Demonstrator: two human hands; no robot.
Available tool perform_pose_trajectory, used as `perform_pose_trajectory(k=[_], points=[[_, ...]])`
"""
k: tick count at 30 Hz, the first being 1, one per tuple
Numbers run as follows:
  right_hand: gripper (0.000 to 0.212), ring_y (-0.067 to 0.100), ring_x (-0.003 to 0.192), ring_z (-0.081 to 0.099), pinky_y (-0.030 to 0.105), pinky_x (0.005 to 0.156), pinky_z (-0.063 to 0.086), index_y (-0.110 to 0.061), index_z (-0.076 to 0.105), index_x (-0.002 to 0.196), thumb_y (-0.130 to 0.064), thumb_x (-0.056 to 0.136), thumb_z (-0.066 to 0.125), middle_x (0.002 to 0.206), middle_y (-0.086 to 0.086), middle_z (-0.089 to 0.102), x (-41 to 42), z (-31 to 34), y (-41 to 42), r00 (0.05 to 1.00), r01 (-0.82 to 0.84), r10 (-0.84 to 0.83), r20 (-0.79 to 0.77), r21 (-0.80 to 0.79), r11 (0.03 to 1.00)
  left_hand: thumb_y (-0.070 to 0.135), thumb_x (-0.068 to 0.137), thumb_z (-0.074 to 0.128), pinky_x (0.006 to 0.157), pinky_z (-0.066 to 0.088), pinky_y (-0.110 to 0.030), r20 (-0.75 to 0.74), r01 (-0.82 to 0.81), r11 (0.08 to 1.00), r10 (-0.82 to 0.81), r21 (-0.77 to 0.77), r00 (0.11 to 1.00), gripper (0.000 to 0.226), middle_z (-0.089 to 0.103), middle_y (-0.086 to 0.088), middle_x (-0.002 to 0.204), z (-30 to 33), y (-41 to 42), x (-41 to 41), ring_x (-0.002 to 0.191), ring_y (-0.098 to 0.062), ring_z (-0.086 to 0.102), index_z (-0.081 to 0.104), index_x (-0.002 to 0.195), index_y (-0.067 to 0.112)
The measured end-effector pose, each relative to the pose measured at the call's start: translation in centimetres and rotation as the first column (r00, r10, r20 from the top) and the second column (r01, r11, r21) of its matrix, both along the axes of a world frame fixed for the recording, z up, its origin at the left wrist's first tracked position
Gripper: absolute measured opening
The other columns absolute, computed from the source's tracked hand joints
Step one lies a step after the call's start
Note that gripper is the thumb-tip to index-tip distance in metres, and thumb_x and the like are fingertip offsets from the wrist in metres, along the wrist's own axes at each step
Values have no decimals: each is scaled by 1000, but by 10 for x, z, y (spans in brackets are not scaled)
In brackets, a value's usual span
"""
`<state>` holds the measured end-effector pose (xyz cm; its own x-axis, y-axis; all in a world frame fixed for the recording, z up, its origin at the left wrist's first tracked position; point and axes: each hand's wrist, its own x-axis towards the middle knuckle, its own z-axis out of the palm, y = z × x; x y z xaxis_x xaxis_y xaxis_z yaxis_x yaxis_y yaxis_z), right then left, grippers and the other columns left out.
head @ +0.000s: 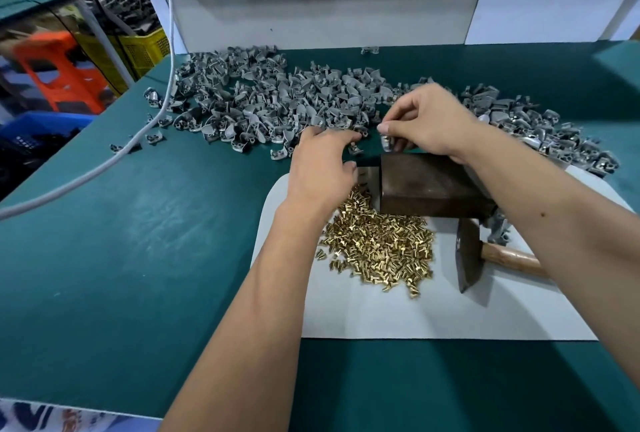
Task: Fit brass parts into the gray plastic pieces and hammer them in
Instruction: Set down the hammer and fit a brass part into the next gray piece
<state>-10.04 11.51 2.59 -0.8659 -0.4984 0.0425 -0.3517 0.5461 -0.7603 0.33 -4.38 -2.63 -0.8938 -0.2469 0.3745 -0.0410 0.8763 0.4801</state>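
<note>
Hands: right hand (424,119) pinches gray piece (386,141) | left hand (320,161) curled, hold unclear

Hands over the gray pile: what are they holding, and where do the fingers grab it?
The right hand pinches one gray plastic piece by its top end. The left hand's hold cannot be told.

Gray pieces (277,102) — gold brass parts (381,244) — teal table (138,241).
</note>
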Motion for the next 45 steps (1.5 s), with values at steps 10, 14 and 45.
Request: perform_pose_trajectory(k=[10,14,45], points=[[6,18,92,66,25,85,48,-24,81,93,-29,89,80,94,-3,72,-6,8,-8,959,157,-64,-275,334,929,-6,86,66,103,52,-38,-14,-17,974,21,228,1000,50,73,3,119,6,-4,1,114,-17,66,68,128,20],[18,12,88,58,21,81,40,-26,79,103,-31,86,82,92,-9,65,4,10,-32,954,-51,174,-244,441,896,6,83,74,92,56,-33,29,-136,981,133,137,991,31,76,-1,108,5,-11,4,100,-22,69,77,110,22],[12,17,92,67,30,76,52,-16,81,100,-14,89,78,95,-4,75,33,39,-57,928,-176,356,-112,709,683,2,91,68,63,49,-19,-18,-174,254,610,951,792,18,75,-10,98,22,-36,7,72,-13,63,73,107,10]])
